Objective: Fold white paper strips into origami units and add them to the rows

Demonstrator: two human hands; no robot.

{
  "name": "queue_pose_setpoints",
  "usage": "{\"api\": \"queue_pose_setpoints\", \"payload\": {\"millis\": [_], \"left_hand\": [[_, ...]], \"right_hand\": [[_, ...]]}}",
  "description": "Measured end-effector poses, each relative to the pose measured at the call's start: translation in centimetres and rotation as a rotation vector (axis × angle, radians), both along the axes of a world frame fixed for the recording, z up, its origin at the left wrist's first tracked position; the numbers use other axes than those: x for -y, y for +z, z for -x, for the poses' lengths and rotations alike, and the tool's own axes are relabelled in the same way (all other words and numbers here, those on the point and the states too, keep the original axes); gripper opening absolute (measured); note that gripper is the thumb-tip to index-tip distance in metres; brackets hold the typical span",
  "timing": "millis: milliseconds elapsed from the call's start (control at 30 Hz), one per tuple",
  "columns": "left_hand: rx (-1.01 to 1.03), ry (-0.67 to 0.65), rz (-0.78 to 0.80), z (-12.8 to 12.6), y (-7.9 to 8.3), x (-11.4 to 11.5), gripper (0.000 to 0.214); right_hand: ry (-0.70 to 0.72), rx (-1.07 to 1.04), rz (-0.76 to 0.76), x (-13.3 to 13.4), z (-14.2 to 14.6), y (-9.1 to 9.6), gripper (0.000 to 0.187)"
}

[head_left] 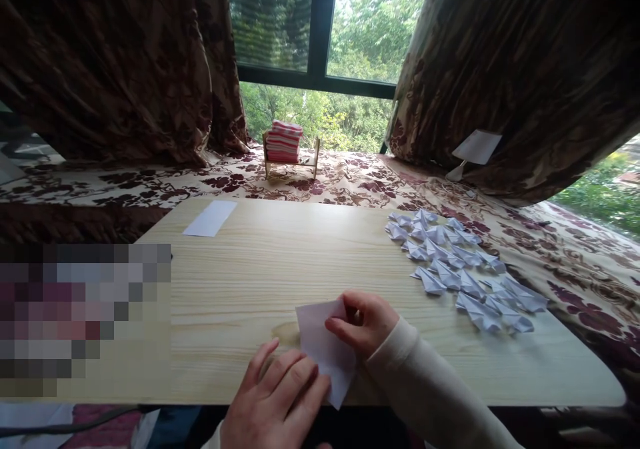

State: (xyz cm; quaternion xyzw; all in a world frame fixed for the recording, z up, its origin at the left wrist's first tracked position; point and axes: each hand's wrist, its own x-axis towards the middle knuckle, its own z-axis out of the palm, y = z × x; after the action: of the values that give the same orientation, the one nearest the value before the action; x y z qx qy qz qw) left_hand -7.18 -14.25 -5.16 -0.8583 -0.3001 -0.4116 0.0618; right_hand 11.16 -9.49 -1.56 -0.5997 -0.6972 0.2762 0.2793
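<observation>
A sheet of white paper (pixel 325 339) lies tilted near the front edge of the table, between my two hands. My right hand (pixel 367 322) pinches its upper right edge between thumb and fingers. Stretched out over its lower left part, my left hand (pixel 283 389) touches the sheet with its fingertips. The fingers of that hand are slightly spread. Whether the paper has a crease under my fingers is hard to make out.
Several folded white paper pieces (pixel 450 256) cover the table's right side. A white paper stack or sheet (pixel 210 218) lies at the back left of the wooden table (pixel 250 269). Beyond stand a small rack (pixel 307 162) with striped folded cloths (pixel 284 142) and a white lamp (pixel 477 147).
</observation>
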Motion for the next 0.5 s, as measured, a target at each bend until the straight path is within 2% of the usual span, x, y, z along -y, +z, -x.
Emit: {"api": "queue_pose_setpoints", "payload": {"millis": [33,100,200,333,400,500], "left_hand": [[0.012,0.009,0.054,0.2,0.7,-0.4,0.03],[0.037,0.18,0.18,0.6,2.3,-1.4,0.033],[0.105,0.306,0.364,0.4,3.6,-2.9,0.043],[0.171,0.265,0.549,-1.3,3.3,-3.8,0.06],[0.196,0.267,0.564,-2.1,2.9,-3.9,0.057],[0.197,0.288,0.541,-2.6,2.7,-3.9,0.052]], "right_hand": [[-0.001,-0.019,-0.001,0.0,-0.1,-0.3,0.018],[0.011,-0.067,0.007,0.0,-0.1,-0.6,0.015],[0.04,-0.16,0.027,-0.1,-0.2,-0.8,0.014],[0.022,-0.243,-0.017,0.1,-0.2,-0.8,0.014],[0.016,-0.195,-0.055,0.3,-0.4,-0.7,0.014],[0.08,-0.045,-0.089,0.7,-0.8,-0.4,0.011]]}}
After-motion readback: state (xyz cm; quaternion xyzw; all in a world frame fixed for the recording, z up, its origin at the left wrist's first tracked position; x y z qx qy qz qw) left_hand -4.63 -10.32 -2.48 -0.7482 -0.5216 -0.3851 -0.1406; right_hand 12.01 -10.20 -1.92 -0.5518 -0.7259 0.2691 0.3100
